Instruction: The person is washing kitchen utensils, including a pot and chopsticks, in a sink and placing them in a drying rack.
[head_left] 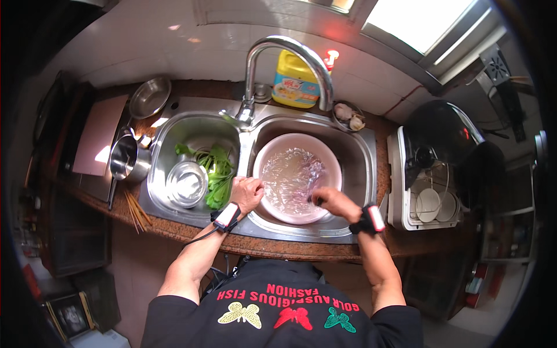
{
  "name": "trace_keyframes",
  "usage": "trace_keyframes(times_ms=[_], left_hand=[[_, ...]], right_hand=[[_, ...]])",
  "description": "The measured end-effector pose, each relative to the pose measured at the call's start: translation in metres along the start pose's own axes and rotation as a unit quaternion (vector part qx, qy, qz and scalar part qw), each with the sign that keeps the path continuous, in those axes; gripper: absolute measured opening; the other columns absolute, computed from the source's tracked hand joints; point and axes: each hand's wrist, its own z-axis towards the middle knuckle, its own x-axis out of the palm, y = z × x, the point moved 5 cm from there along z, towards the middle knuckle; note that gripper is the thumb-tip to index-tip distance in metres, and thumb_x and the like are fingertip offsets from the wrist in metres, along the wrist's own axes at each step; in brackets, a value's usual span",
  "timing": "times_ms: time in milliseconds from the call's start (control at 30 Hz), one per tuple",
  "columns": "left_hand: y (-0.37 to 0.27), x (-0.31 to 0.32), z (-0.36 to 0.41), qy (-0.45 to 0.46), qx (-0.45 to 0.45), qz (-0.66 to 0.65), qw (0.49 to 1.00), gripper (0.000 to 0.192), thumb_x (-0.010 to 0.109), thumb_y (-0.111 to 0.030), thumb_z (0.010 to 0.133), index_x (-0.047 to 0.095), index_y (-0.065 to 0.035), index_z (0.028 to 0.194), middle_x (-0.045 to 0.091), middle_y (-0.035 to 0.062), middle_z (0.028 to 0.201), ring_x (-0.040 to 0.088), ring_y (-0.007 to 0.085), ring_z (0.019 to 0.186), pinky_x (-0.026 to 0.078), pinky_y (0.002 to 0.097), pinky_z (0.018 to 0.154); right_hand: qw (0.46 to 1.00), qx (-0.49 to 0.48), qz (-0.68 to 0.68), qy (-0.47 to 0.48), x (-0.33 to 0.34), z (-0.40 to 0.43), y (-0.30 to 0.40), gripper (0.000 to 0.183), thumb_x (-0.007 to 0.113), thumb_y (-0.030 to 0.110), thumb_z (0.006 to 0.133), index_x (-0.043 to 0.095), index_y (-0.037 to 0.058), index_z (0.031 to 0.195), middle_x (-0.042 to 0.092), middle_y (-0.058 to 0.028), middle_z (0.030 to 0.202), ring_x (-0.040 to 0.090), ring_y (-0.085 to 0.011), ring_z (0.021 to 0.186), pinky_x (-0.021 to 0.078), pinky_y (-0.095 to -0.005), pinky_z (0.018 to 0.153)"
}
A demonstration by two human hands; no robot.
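Note:
A pink plastic basin (337, 174) stands in the right bowl of a steel double sink (298, 237), with rippling water in it. Over its right front part is my right hand (333, 202), its fingers curled round a small dark thing too blurred to name. My left hand (247, 193) rests by the basin's left rim, near the sink's divider, with fingers bent; whether it grips the rim cannot be told. Green leafy vegetables (219, 174) lie in the left bowl beside a shiny metal bowl (187, 184).
A chrome faucet (283, 41) arches behind the basin. Behind it stands a yellow detergent jug (296, 80), with garlic (343, 112) in a small bowl to the right. A steel saucepan (139, 165) and chopsticks (137, 211) lie left; a dish rack (396, 187) with crockery stands right.

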Motion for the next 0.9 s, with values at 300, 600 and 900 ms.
trace_keyframes(times_ms=[300,600,900], left_hand=[[-0.002,0.002,0.000,0.019,0.003,-0.016,1.000,0.003,0.056,-0.014,0.070,0.056,-0.0106,0.070,0.058,0.0018,0.068,0.056,0.0194,0.070,0.035,0.0357,0.079],[0.002,0.001,0.002,0.003,-0.001,-0.024,1.000,0.004,0.056,-0.014,0.070,0.056,-0.0095,0.070,0.058,0.0049,0.068,0.056,0.0224,0.072,0.035,0.0362,0.079],[0.002,-0.002,0.001,0.009,-0.011,-0.002,1.000,0.003,0.056,-0.011,0.068,0.056,-0.0098,0.071,0.057,0.0024,0.067,0.056,0.0202,0.071,0.036,0.0353,0.079]], right_hand=[[0.811,0.047,0.525,-0.254,-0.028,-0.013,0.023,0.021,0.056,-0.005,0.068,0.054,0.0072,0.085,0.055,-0.0016,0.084,0.056,-0.0093,0.069,0.0442,-0.0216,0.056],[0.850,0.101,0.293,-0.426,-0.090,-0.019,-0.050,0.021,0.054,0.000,0.069,0.054,0.0076,0.089,0.056,-0.0007,0.076,0.052,-0.0071,0.058,0.0421,-0.0199,0.048],[0.825,0.237,-0.293,-0.422,-0.122,0.001,-0.035,0.072,0.068,0.004,0.060,0.037,0.0125,0.124,0.033,-0.0278,0.122,0.041,-0.0421,0.108,0.0374,-0.0433,0.093]])
